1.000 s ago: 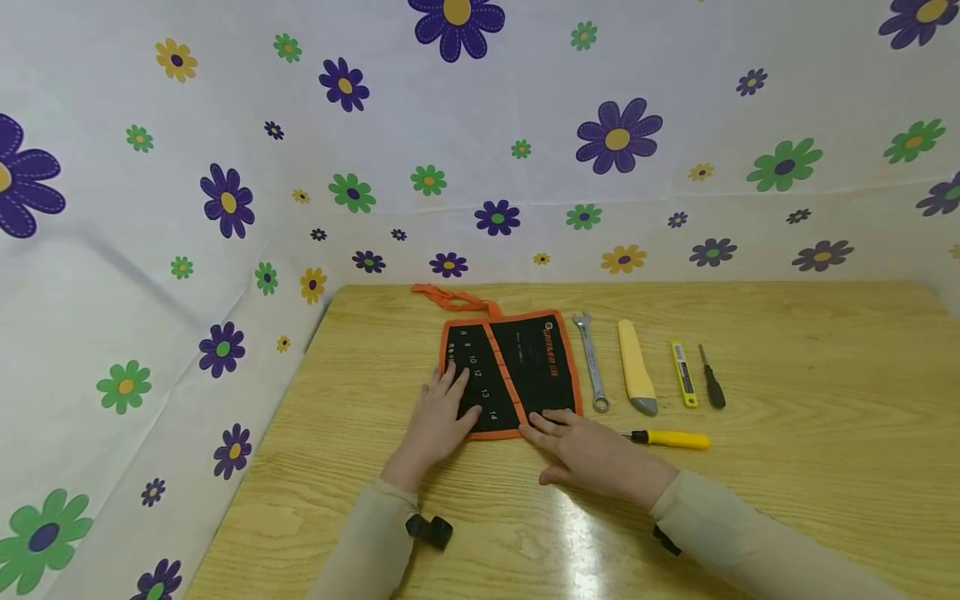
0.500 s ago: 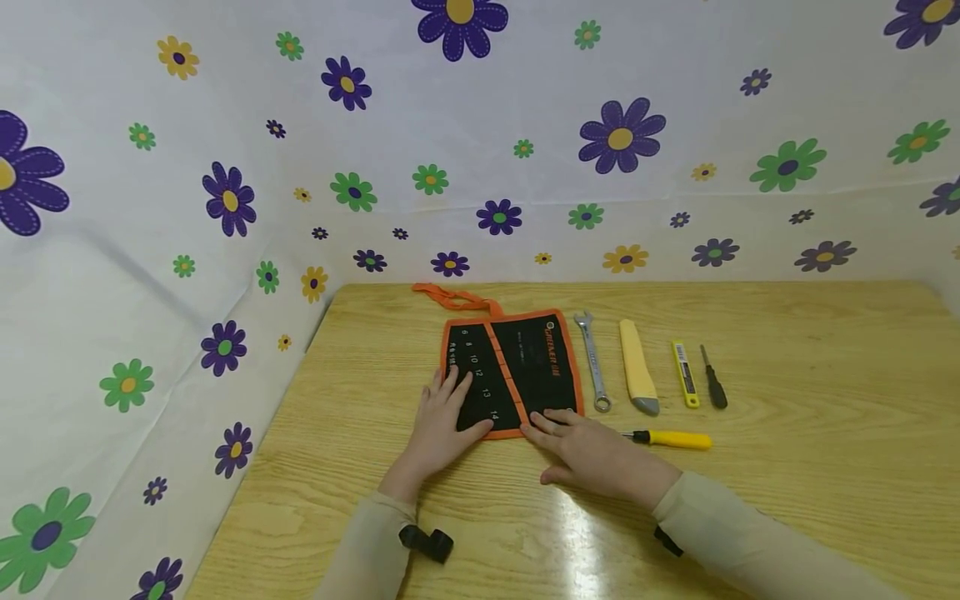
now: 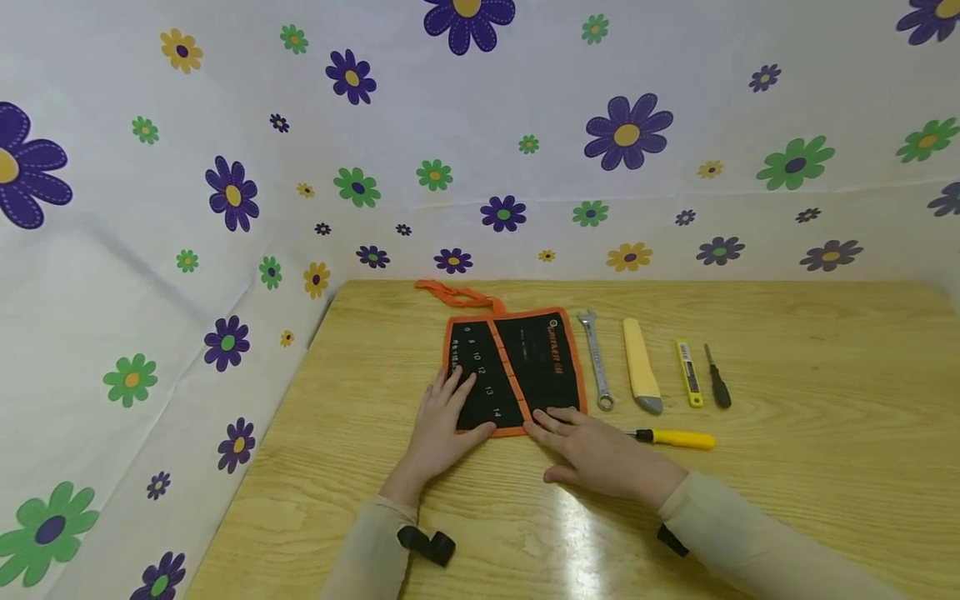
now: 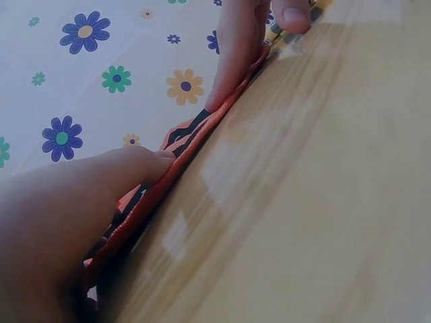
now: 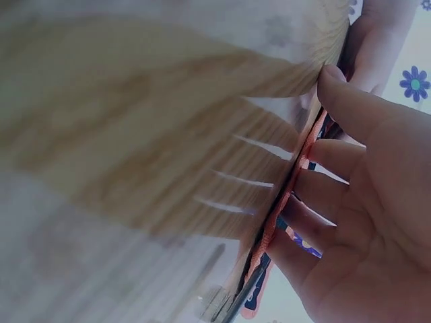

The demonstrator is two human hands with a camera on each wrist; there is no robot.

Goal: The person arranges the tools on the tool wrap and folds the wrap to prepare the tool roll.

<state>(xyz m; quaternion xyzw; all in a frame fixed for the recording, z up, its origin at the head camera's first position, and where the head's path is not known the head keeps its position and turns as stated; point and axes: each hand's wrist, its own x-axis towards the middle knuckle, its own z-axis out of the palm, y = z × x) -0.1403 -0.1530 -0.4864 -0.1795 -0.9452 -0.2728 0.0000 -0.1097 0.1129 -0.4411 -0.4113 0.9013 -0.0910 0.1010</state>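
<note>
A black fabric tool pouch (image 3: pixel 480 358) with orange trim lies flat on the wooden table, printed with size numbers down its left part. My left hand (image 3: pixel 437 433) rests on its lower left corner, fingers spread and straight. In the left wrist view the thumb (image 4: pixel 135 168) presses on the orange edge (image 4: pixel 195 145). Along the lower right edge, the fingertips of my right hand (image 3: pixel 592 450) touch the pouch, the fingers nearly straight. The right wrist view shows these fingers (image 5: pixel 323 185) at the orange border (image 5: pixel 289 188). Neither hand grips anything.
Right of the pouch lie a combination wrench (image 3: pixel 596 358), a folding saw-like yellow handle with grey end (image 3: pixel 640 362), a yellow utility knife (image 3: pixel 688 371) and a small dark screwdriver (image 3: pixel 717 383). A yellow-handled screwdriver (image 3: pixel 682 438) lies beyond my right hand. An orange strap (image 3: pixel 459 296) trails behind.
My left thumb has swung out to the right onto the pouch's lower edge, and the left hand has shifted slightly. My right hand stays on the pouch.
</note>
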